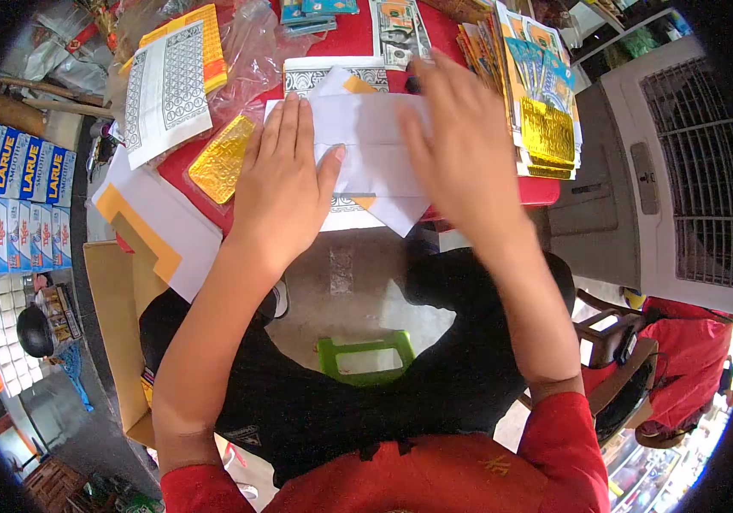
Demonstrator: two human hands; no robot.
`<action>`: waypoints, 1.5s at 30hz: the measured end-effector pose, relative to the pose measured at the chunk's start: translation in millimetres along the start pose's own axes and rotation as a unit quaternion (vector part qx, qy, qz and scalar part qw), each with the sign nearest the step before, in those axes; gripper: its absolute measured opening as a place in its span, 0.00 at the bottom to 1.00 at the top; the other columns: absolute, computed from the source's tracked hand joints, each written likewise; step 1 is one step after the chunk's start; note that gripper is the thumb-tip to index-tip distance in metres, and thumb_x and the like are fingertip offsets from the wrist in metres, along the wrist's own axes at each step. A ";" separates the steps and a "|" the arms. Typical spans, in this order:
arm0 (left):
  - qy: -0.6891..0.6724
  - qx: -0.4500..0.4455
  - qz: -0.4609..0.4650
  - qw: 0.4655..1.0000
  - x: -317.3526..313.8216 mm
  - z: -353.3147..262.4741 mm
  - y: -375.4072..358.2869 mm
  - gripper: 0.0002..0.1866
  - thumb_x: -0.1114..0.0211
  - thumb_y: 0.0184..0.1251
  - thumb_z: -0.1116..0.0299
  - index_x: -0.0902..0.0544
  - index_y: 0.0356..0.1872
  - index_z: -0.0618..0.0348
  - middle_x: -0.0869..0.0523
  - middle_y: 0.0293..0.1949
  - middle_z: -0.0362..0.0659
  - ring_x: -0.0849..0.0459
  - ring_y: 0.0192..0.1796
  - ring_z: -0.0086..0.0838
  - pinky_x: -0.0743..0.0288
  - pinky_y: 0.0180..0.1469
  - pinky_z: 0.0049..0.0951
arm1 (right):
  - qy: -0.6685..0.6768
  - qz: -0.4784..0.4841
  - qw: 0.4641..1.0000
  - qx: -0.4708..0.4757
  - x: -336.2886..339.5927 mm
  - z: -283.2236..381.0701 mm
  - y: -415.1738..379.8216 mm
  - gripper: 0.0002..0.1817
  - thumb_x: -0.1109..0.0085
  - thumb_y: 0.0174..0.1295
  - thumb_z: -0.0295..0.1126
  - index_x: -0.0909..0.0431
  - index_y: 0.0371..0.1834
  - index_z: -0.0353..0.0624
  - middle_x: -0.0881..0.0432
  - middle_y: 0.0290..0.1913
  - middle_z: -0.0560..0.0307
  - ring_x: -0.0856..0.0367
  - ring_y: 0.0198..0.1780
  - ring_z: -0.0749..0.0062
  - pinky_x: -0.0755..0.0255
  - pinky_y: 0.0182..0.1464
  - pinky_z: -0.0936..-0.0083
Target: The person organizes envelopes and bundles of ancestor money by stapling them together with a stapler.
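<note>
A folded white paper (365,128) lies on printed sheets at the front of the red table (353,43). My left hand (285,175) rests flat on its left part, fingers out and thumb spread. Over the paper's right end is my right hand (460,141), blurred by motion, fingers apart, with nothing seen in it. Under the folded paper, corners of a white sheet with orange patches (400,214) and a black-patterned sheet (332,75) stick out. A gold foil sheet (222,160) lies left of my left hand.
Printed papers (170,90) lie at the left, banknote-like paper (396,32) at the back. A stack with gold foil (547,132) stands at the right. A cardboard box (118,321) is at lower left, a green stool (366,355) below, drink cartons (20,162) at far left.
</note>
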State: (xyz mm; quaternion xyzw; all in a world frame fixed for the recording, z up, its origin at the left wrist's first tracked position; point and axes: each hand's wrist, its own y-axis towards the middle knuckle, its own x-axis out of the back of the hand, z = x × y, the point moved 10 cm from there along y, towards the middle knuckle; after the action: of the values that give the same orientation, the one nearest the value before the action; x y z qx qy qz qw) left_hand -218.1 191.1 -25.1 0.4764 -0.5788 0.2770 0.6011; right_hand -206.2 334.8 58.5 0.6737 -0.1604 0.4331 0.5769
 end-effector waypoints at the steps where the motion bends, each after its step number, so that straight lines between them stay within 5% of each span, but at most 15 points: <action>1: 0.009 0.003 -0.009 1.000 1.2 0.4 -0.2 0.33 0.53 0.81 0.52 0.38 0.74 0.72 0.38 0.76 0.60 0.41 0.79 0.49 0.47 0.79 0.47 | 0.044 0.045 0.998 -0.014 -6.9 13.0 -2.8 0.26 0.45 0.70 0.39 0.27 0.65 0.33 0.26 0.68 0.36 0.28 0.68 0.44 0.38 0.70 0.55; 9: 0.016 -0.062 -0.048 0.997 9.0 -9.5 0.7 0.28 0.44 0.74 0.63 0.31 0.73 0.62 0.32 0.74 0.54 0.32 0.74 0.51 0.40 0.75 0.51 | 0.100 0.077 0.992 -0.031 -62.5 45.0 -25.5 0.34 0.53 0.73 0.49 0.29 0.67 0.26 0.26 0.68 0.33 0.31 0.73 0.46 0.44 0.77 0.55; 16: 0.004 0.013 0.003 1.000 9.2 1.9 2.1 0.33 0.50 0.80 0.53 0.37 0.74 0.69 0.36 0.75 0.61 0.40 0.78 0.50 0.48 0.80 0.46 | 0.051 0.116 0.989 -0.080 -53.8 5.0 -42.7 0.37 0.56 0.75 0.54 0.33 0.71 0.28 0.30 0.72 0.36 0.34 0.75 0.48 0.45 0.77 0.54; 19: 0.015 0.008 -0.043 0.999 9.4 2.4 -0.2 0.34 0.49 0.79 0.49 0.33 0.72 0.70 0.31 0.73 0.59 0.34 0.76 0.49 0.44 0.78 0.47 | 0.031 0.125 0.988 -0.079 -52.5 -3.1 -46.8 0.37 0.55 0.75 0.54 0.34 0.72 0.30 0.31 0.74 0.38 0.34 0.76 0.49 0.46 0.78 0.53; 31: -0.002 0.035 -0.023 0.999 7.8 7.5 2.6 0.35 0.53 0.81 0.49 0.35 0.72 0.74 0.35 0.74 0.65 0.37 0.77 0.52 0.48 0.79 0.47 | -0.008 0.129 0.989 -0.073 -49.6 -4.7 -45.1 0.36 0.58 0.75 0.55 0.32 0.72 0.32 0.30 0.74 0.43 0.34 0.76 0.54 0.52 0.79 0.50; 45: 0.056 0.036 -0.039 0.997 14.9 10.7 2.3 0.36 0.53 0.81 0.47 0.31 0.69 0.76 0.29 0.70 0.64 0.37 0.76 0.57 0.51 0.79 0.50 | -0.048 0.165 0.983 -0.070 -42.6 -10.9 -42.9 0.36 0.62 0.76 0.56 0.29 0.70 0.32 0.26 0.71 0.41 0.29 0.73 0.48 0.54 0.78 0.45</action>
State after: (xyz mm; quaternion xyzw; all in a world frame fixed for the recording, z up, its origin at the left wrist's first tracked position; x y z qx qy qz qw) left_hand -222.2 179.2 -11.6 0.5040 -0.5148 0.3005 0.6251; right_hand -204.2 344.8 -2.0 0.6159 -0.3264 0.4772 0.5352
